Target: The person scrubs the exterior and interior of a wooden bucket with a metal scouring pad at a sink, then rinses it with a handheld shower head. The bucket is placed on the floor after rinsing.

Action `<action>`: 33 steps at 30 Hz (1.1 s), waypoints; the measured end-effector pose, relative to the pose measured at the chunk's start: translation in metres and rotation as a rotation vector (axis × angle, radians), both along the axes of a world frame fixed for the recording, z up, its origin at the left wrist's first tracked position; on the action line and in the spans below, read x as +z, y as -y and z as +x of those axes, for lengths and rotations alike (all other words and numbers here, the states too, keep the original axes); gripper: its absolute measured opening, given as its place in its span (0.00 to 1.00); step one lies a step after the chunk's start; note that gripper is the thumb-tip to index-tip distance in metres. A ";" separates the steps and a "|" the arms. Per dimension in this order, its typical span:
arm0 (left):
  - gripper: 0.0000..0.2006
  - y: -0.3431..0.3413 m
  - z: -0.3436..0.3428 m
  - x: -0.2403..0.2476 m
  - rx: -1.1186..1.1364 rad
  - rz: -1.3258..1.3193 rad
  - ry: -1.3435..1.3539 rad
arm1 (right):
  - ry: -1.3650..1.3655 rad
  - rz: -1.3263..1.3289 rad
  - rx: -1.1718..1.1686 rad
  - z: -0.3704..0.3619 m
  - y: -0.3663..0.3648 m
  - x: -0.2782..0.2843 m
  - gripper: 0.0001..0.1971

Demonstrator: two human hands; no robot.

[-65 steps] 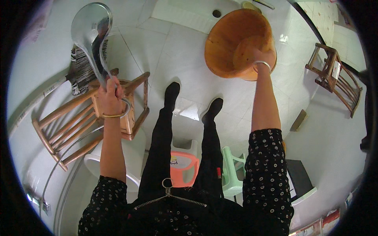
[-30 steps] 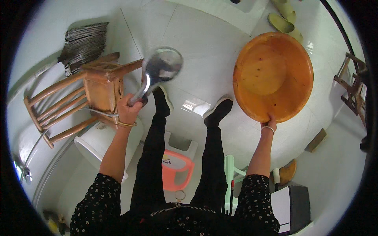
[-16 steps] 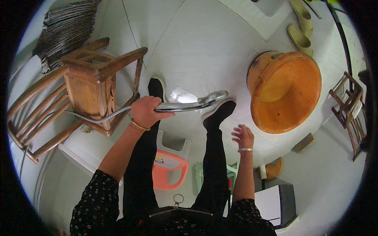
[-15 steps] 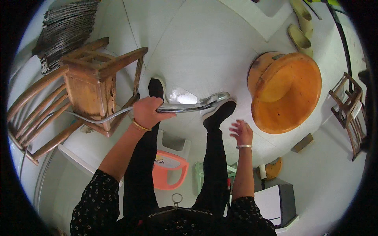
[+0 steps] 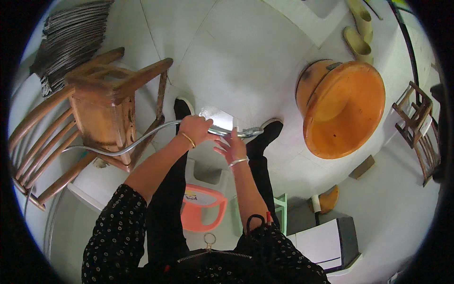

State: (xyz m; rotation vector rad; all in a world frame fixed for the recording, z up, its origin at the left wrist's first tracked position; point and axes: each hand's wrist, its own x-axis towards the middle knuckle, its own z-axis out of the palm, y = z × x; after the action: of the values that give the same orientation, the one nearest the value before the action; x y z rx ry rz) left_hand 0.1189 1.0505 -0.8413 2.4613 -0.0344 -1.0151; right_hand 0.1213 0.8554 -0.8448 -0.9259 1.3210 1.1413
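A chrome shower head (image 5: 248,132) with a long handle lies across the space between my legs, its head end pointing right above my right shoe. My left hand (image 5: 196,128) is closed around the handle's left end, where a grey metal hose (image 5: 125,150) runs off left past the wooden chair. Against the middle of the handle, from below, is my right hand (image 5: 232,149), its fingers spread. One of its fingers overlaps the handle, and the others reach toward my left hand. Whether the palm presses on the handle cannot be made out.
A wooden chair (image 5: 101,118) is at left, near a grey ridged mat (image 5: 75,35). An orange round tub (image 5: 347,113) stands tilted at right, below pale slippers (image 5: 358,45). A pink and white stool (image 5: 205,208) and a green stool (image 5: 281,213) are near my legs.
My right hand has moved left from open air to the shower handle. The left hand has shifted right with the shower head, whose head end now sits lower and further left.
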 end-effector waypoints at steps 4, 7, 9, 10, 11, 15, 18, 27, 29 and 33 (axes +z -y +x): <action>0.31 0.001 0.006 -0.030 -0.138 0.043 -0.085 | -0.054 -0.041 -0.111 -0.012 -0.024 -0.029 0.34; 0.30 -0.003 0.021 -0.034 -0.112 0.112 -0.047 | -0.030 -0.119 -0.165 0.010 -0.040 -0.044 0.30; 0.29 -0.007 0.037 -0.029 0.002 0.143 -0.013 | 0.059 -0.021 -0.157 0.034 -0.043 -0.048 0.26; 0.28 -0.009 0.047 -0.023 0.063 0.156 0.010 | 0.097 0.012 -0.146 0.048 -0.044 -0.048 0.25; 0.28 -0.010 0.055 -0.016 0.131 0.205 0.029 | 0.189 0.050 -0.081 0.062 -0.042 -0.045 0.27; 0.26 -0.017 0.082 0.017 0.498 0.135 0.067 | 0.327 0.112 -0.055 0.112 -0.035 -0.032 0.35; 0.22 -0.024 0.081 0.040 0.947 -0.045 0.231 | 0.361 -0.058 0.174 0.137 -0.042 -0.036 0.24; 0.34 -0.074 0.046 0.138 1.839 -0.870 0.393 | 0.668 -0.238 0.782 0.210 -0.134 -0.179 0.15; 0.34 -0.077 0.051 0.151 1.929 -0.882 0.440 | 0.700 -0.378 0.984 0.235 -0.168 -0.207 0.16; 0.35 -0.087 0.063 0.145 2.009 -0.758 0.525 | 0.591 -0.388 1.084 0.262 -0.215 -0.227 0.14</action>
State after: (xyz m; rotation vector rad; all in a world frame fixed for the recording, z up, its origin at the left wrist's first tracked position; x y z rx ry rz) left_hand 0.1820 1.1378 -0.6962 0.9410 1.2568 0.4961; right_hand 0.3830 1.0707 -1.0719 -2.2173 0.4926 1.2181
